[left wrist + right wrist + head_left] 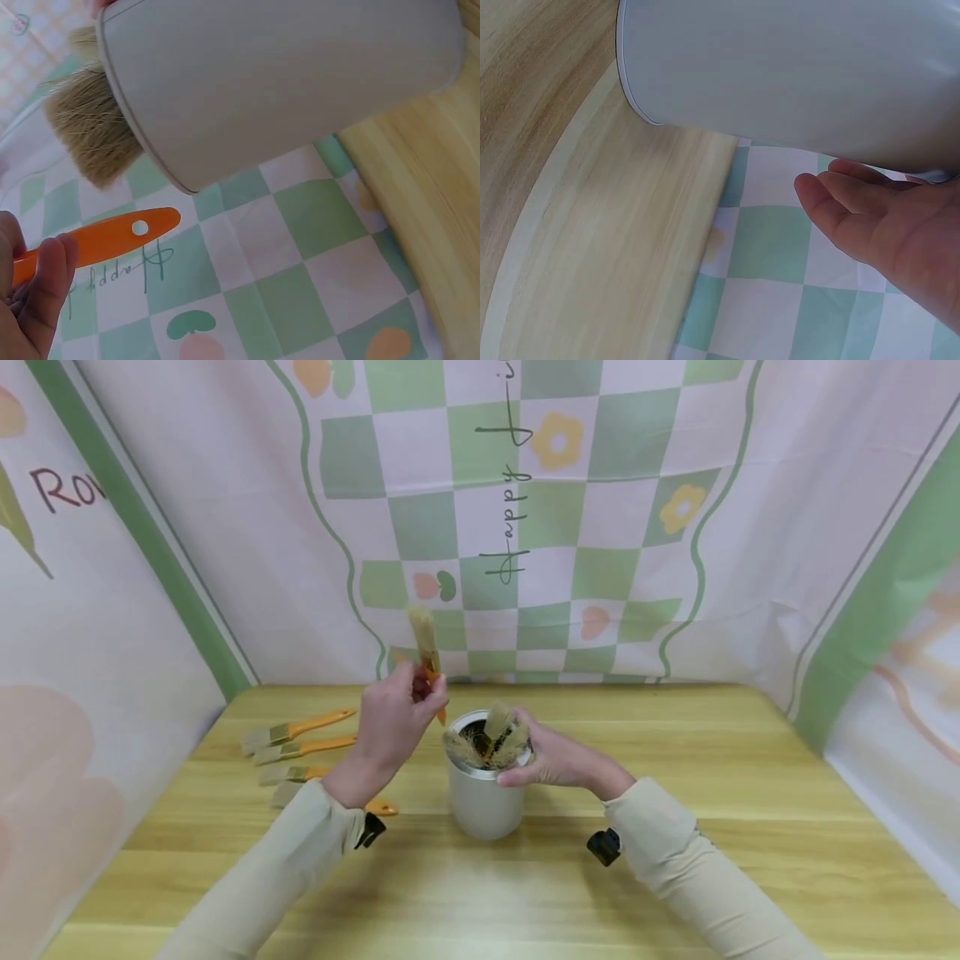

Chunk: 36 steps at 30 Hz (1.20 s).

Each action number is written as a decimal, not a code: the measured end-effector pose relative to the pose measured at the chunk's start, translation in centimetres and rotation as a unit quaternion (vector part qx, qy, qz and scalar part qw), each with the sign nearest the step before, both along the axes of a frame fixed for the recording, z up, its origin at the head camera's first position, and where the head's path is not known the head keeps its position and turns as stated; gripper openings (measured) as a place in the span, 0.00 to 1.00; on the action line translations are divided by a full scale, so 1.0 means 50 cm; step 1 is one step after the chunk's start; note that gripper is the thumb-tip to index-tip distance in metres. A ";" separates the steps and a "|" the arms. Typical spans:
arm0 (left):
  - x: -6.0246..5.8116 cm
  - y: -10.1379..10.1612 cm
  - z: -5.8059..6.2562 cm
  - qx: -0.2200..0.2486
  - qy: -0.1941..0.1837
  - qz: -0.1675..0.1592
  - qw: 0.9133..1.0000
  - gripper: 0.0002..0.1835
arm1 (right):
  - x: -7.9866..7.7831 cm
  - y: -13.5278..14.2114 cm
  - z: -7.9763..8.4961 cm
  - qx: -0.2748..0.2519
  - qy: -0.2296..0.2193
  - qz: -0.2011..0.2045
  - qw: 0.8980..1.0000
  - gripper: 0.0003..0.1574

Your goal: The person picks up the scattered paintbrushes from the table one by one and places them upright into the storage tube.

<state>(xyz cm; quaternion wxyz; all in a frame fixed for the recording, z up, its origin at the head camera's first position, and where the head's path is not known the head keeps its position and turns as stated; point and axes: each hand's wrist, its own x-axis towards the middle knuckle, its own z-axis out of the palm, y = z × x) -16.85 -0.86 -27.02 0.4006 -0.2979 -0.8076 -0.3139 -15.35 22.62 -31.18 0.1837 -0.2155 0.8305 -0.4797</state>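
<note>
My left hand (392, 718) pinches a paintbrush (424, 635) by its orange handle, bristles up, just left of a white can (486, 806). In the left wrist view, the tapered end of its handle (124, 234), with a hanging hole, points toward the can's rim. The can stands upright on the table with several paintbrushes (498, 722) inside, their pale bristles spreading above the rim. My right hand (551, 758) grips the can near its top from the right, thumb at the front. The right wrist view has the right fingers (832, 206) against the can's side.
Several more paintbrushes (303, 727) with orange handles lie on the wooden table (637, 893) at the left, partly behind the left forearm. A checkered cloth backdrop (551, 568) hangs along the table's far edge, with cloth sides at left and right.
</note>
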 end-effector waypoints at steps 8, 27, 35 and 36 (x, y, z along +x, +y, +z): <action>0.003 0.031 0.026 0.025 -0.043 -0.069 0.996 0.04 | -0.002 -0.006 -0.001 -0.001 0.008 0.004 1.000 0.68; 0.033 0.059 0.030 0.032 -0.107 -0.076 0.991 0.05 | -0.003 -0.012 0.000 -0.021 -0.026 0.017 0.999 0.63; 0.034 0.064 0.026 0.016 -0.108 -0.069 0.992 0.06 | -0.004 -0.011 0.001 -0.025 -0.011 0.018 0.999 0.62; 0.034 0.065 0.026 0.011 -0.107 -0.069 0.992 0.06 | -0.003 -0.010 0.001 -0.024 -0.010 0.016 1.000 0.62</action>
